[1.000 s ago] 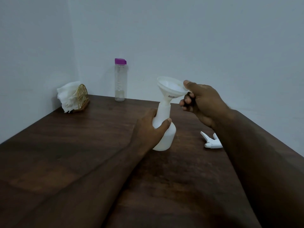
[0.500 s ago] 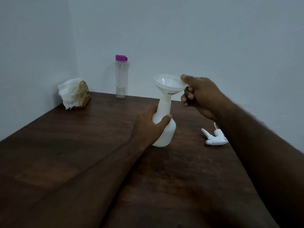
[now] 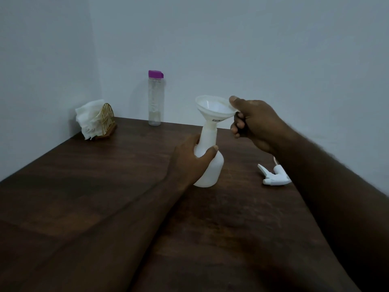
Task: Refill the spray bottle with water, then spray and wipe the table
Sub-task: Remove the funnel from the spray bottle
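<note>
Little moved: R hand pinches funnel, L hand holds bottle.

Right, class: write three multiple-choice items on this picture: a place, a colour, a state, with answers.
1. Where is the white spray trigger? A: lying on the dark wooden table, right of the white plastic spray bottle. B: screwed onto it. C: in a basket.
2. The cap on the clear water bottle is: A green. B purple. C red.
3. The right hand: A lies flat. B pinches the white plastic funnel. C holds a cloth.
Answers: 1A, lying loose; 2B, plainly purple; 3B, thumb on rim.
</note>
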`<state>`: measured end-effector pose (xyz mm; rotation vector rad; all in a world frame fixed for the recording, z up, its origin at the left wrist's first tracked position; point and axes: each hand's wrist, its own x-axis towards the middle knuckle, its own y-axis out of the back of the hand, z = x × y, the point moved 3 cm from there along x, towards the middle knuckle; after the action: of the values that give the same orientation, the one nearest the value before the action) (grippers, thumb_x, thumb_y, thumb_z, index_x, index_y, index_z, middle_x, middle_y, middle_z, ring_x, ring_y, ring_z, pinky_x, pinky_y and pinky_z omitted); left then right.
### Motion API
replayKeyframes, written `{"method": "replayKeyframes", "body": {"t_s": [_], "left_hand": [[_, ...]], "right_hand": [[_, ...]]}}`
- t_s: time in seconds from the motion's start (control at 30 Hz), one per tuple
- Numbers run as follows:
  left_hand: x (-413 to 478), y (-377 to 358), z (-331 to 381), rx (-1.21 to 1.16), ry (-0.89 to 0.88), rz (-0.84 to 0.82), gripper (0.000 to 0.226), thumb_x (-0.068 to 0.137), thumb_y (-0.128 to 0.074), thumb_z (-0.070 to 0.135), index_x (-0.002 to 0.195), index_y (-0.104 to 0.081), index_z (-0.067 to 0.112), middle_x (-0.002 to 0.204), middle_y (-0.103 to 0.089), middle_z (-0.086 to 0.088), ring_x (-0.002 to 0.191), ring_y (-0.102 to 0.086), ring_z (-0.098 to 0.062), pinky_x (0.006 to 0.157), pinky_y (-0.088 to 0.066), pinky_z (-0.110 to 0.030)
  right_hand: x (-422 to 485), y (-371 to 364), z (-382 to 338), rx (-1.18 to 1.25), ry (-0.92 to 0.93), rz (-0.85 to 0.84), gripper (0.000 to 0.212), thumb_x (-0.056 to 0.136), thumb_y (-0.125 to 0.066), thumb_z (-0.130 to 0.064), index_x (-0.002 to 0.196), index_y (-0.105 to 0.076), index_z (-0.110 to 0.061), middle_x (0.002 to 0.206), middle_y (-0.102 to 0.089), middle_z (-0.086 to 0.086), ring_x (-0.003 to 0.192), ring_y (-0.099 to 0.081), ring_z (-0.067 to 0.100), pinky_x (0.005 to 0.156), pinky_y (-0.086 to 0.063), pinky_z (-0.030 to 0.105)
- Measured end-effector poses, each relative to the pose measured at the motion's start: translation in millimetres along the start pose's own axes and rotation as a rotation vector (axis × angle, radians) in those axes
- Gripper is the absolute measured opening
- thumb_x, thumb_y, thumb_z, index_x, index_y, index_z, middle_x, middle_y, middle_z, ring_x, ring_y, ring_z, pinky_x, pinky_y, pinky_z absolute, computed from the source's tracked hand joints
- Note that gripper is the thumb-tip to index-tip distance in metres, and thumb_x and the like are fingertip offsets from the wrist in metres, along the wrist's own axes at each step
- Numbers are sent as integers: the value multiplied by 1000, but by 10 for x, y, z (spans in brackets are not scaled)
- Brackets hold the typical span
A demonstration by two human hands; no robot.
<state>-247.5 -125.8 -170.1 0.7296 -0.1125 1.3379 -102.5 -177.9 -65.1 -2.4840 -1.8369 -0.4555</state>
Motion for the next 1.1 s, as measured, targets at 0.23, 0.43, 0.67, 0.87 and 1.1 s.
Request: {"method": "replayKeyframes", "body": {"t_s": [0.23, 0.43, 0.67, 0.87, 1.1], "left_hand": [[7, 2, -6, 27, -5, 21, 56, 85, -63, 51, 131, -54, 20, 124, -61, 3, 100, -54, -7, 80, -43, -23], [-1, 12, -4, 14, -20, 50, 51, 84, -65, 51, 124, -58, 21, 111, -61, 9, 96, -57, -7, 77, -44, -23], [-14, 20, -14, 25, -17, 42, 52, 85, -65, 50, 126, -56, 20, 110, -57, 11, 96, -53, -5, 76, -40, -19], [-11, 16, -13, 24, -26, 49, 52, 83, -65, 53, 124, -57, 21, 114, -62, 7, 96, -56, -7, 77, -46, -23], [-8, 15, -18, 18, -53, 59, 49, 83, -66, 51, 120, -59, 20, 111, -63, 7, 96, -59, -8, 77, -48, -22]], "right_hand": [[-28, 108, 51, 356, -39, 96, 45, 100, -53, -33, 60, -38, -17, 45, -42, -1, 45, -50, 15, 49, -43, 24], [-53, 78, 112, 380, -57, 118, 45, 100, -53, -32, 59, -39, -17, 45, -42, -1, 45, -50, 15, 48, -43, 24], [-90, 64, 85, 227, 0, 131, 43, 101, -50, -33, 63, -40, -16, 46, -47, -1, 49, -55, 16, 52, -48, 28], [-97, 47, 111, 318, -52, 144, 43, 100, -52, -33, 62, -41, -17, 46, -46, -1, 49, -55, 15, 53, -47, 27], [-105, 94, 183, 401, -103, 183, 43, 98, -54, -32, 60, -41, -18, 46, -43, -2, 48, -51, 15, 51, -45, 26]]}}
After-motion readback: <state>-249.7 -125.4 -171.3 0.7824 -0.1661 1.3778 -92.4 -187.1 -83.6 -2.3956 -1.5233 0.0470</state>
